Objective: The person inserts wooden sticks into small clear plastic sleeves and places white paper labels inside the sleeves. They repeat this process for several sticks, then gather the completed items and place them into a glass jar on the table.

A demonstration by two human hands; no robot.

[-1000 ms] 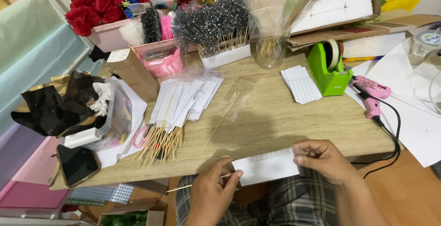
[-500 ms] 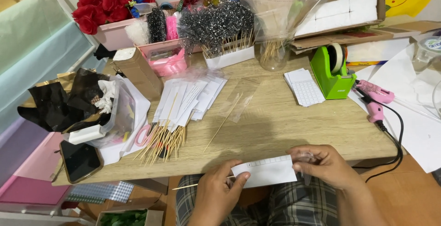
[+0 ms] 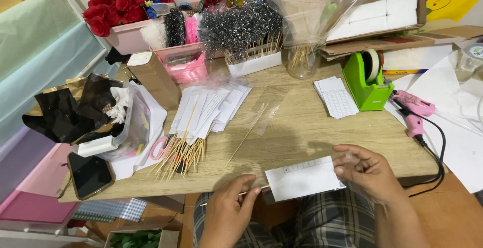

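Hands worked a flat white rectangular paper slip [image 3: 303, 179] at the 6 o'clock edge of the pale wood-grain table [image 3: 312, 127].
Head view: the right hand [image 3: 367, 170] pinched the slip's 3 o'clock end; the left hand [image 3: 229, 207], at 9 o'clock, pinched a thin bamboo skewer [image 3: 249, 191] touching it.

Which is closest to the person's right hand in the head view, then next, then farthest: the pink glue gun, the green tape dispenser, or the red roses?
From the right hand:
1. Pink glue gun, just up and to its right, by the table's edge.
2. Green tape dispenser, farther back on the table.
3. Red roses, far back left corner.
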